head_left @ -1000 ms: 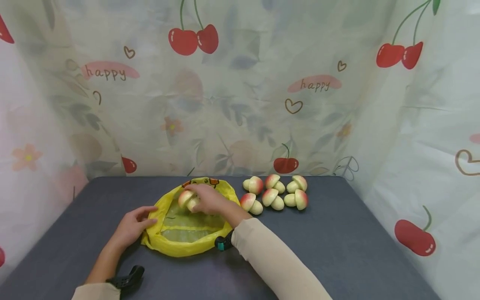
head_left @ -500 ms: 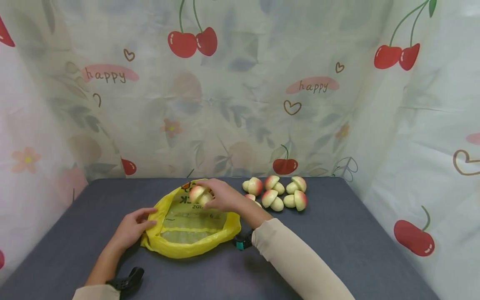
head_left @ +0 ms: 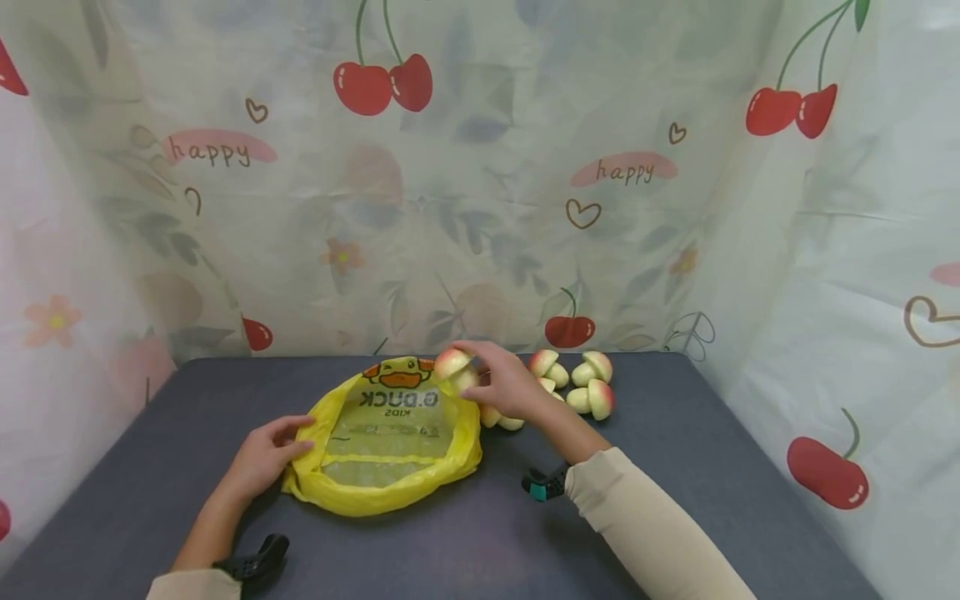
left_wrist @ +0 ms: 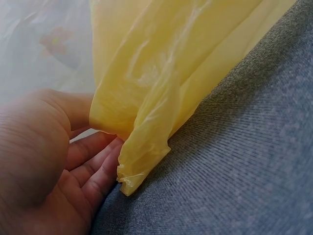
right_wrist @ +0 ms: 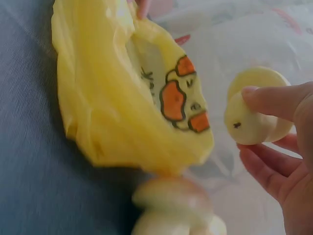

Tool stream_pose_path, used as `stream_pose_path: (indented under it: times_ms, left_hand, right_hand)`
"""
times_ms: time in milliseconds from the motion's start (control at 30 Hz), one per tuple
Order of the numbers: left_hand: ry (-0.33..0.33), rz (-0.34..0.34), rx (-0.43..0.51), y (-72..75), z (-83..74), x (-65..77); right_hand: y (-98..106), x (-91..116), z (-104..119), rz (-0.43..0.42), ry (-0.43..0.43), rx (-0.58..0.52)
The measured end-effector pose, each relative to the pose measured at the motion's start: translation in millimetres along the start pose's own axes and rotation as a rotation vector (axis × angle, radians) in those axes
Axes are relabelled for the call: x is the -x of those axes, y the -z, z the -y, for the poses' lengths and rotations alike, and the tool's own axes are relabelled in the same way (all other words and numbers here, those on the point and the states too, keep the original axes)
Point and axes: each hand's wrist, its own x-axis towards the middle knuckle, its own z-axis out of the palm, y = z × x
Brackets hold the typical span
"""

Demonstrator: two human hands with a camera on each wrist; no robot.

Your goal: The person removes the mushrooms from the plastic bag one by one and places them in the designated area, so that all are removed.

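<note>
A yellow plastic bag lies on the table with its mouth spread wide, a duck print and mirrored lettering showing inside. My left hand holds the bag's left rim; in the left wrist view the thumb and fingers pinch the yellow film. At the bag's right rim, above the table, my right hand grips a toy mushroom with a reddish cap. Its stem end faces the right wrist camera, thumb on one side and fingers on the other.
Several more toy mushrooms lie in a cluster right of the bag, some partly hidden by my right hand. The dark table ends against a printed curtain at the back and sides.
My right hand has moved up and right from over the bag's middle to its right rim, carrying the mushroom. My left hand has stayed on the left rim.
</note>
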Motion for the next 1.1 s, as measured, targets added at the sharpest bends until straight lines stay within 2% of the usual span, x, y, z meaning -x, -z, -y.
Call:
stream_pose_path:
  times_ms: [333, 500, 667, 1100]
  left_hand:
    - [-0.014, -0.021, 0.011, 0.5, 1.4, 0.3]
    - [-0.035, -0.030, 0.001, 1.1, 4.4, -1.0]
    - [-0.030, -0.032, -0.014, -1.1, 4.1, -2.3]
    - [-0.025, -0.029, 0.007, -2.1, 2.7, -1.2]
  right_hand:
    - [25, 37, -30, -0.238, -0.043, -0.020]
    - [37, 46, -42, -0.298, -0.036, -0.017]
    - [53, 57, -54, -0.370, -0.042, 0.037]
    - [80, 96, -82, -0.466, -0.222, 0.069]
